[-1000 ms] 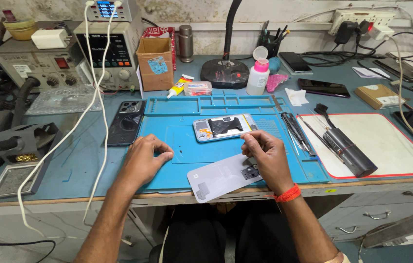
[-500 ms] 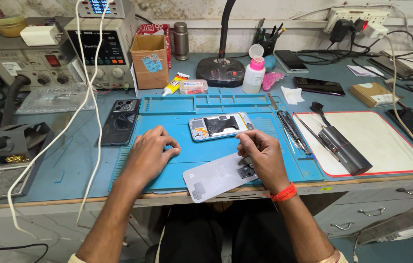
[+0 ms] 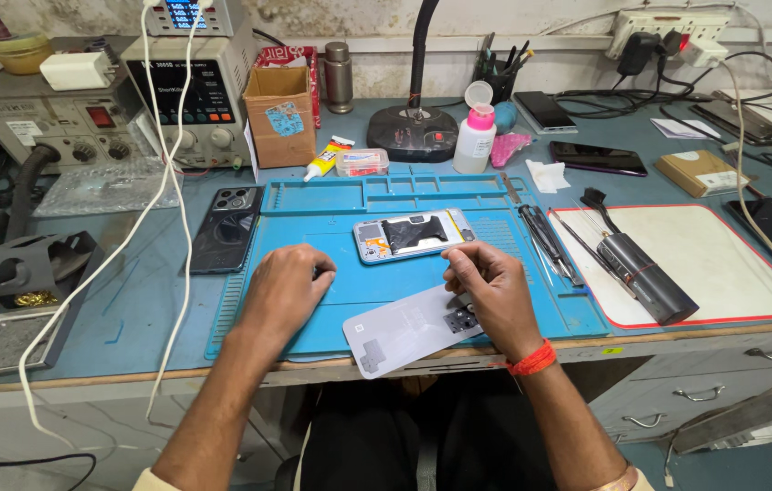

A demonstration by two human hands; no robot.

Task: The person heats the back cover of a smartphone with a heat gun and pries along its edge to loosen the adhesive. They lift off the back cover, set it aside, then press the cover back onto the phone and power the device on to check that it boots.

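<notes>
An opened phone (image 3: 413,235) with its insides exposed lies on the blue work mat (image 3: 350,282). Its white back cover (image 3: 409,329) lies face down at the mat's front edge. My right hand (image 3: 492,289) rests on the cover's right end, fingers curled, with a red band at the wrist; whether the fingertips pinch a small part I cannot tell. My left hand (image 3: 284,289) lies loosely curled on the mat to the left of the cover and holds nothing that shows.
A black phone back (image 3: 225,227) lies left of the mat. Tweezers (image 3: 545,238), a brush and a dark cylinder (image 3: 645,277) sit right, by a white pad (image 3: 722,264). A power supply (image 3: 181,91), cardboard box (image 3: 281,114), glue tube, bottle (image 3: 474,138) and lamp base stand behind.
Both hands stay in nearly the same place on the mat. The view has shifted slightly; the back cover and the opened phone have not moved.
</notes>
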